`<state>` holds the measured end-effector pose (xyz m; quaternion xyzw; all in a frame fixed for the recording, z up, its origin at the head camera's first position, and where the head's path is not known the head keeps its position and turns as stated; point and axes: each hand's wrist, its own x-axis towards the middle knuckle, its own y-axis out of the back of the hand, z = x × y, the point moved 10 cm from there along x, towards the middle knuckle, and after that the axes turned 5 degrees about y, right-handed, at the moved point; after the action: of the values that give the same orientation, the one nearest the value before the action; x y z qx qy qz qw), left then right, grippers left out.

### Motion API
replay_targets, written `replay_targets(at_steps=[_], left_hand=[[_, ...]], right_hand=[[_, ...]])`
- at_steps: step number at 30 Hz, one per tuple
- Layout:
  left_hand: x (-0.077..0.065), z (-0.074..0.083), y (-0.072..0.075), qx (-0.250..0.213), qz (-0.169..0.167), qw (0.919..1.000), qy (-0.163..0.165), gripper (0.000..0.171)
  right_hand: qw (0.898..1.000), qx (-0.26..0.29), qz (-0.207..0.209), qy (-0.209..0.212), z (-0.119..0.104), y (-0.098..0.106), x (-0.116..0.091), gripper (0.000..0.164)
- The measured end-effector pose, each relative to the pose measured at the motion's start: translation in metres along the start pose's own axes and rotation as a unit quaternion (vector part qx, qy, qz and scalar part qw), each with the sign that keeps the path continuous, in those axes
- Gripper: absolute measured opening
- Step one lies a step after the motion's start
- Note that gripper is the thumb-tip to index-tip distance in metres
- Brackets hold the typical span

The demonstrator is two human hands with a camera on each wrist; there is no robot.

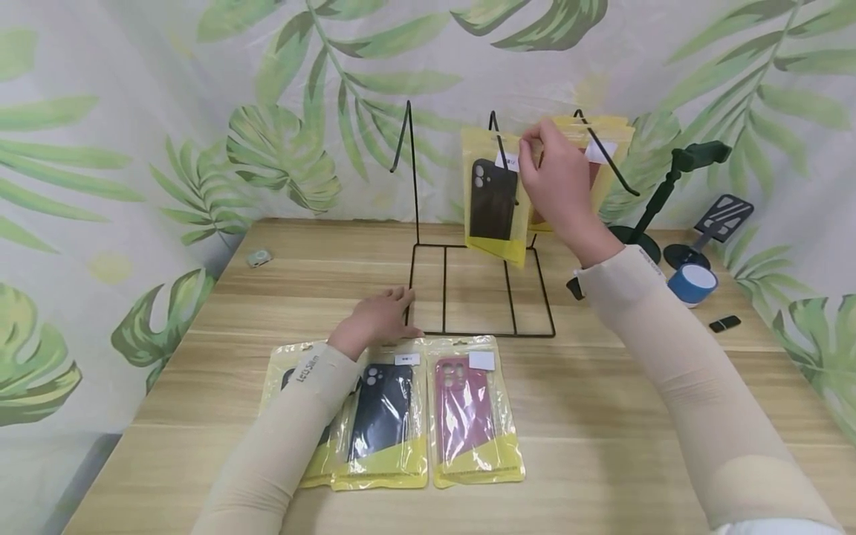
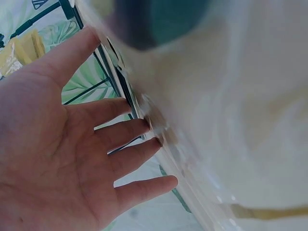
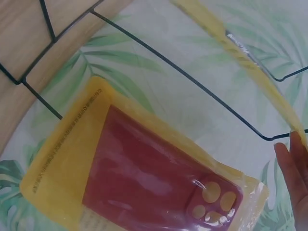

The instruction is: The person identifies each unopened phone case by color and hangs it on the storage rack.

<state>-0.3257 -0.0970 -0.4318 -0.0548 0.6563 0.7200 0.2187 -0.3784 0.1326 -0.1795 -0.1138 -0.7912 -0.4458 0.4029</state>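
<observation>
My right hand point(image 1: 562, 178) pinches the top corner of a yellow-and-clear phone case package point(image 1: 493, 200) with a black case inside. The package hangs at the rack's middle hook, upright. In the right wrist view it shows edge-on, with my right fingers point(image 3: 298, 166) at its top. Beside it a package with a red case point(image 3: 154, 163) hangs on the right hook, partly hidden behind my hand in the head view. My left hand point(image 1: 377, 319) rests with spread, nearly straight fingers at the left side of the black wire rack point(image 1: 481, 334).
Below the rack lie packages with a pink case point(image 1: 464, 416) and a dark case point(image 1: 381, 416); another is partly under my left sleeve. Blue tape point(image 1: 692, 286), a black stand point(image 1: 658, 197) and a phone holder point(image 1: 722, 223) stand at the right. The left hook point(image 1: 401, 137) is bare.
</observation>
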Motion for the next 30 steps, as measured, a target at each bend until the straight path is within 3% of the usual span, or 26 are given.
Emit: replay_targets(at_steps=[17, 30], left_hand=[[0.003, 0.000, -0.003, 0.015, 0.005, 0.9999, -0.002, 0.092], [0.004, -0.003, -0.002, 0.014, 0.005, 0.9999, 0.003, 0.092]], right_hand=[[0.998, -0.050, -0.036, -0.027, 0.008, -0.014, 0.022, 0.031], [0.997, -0.054, -0.053, -0.016, 0.007, -0.007, 0.007, 0.041]])
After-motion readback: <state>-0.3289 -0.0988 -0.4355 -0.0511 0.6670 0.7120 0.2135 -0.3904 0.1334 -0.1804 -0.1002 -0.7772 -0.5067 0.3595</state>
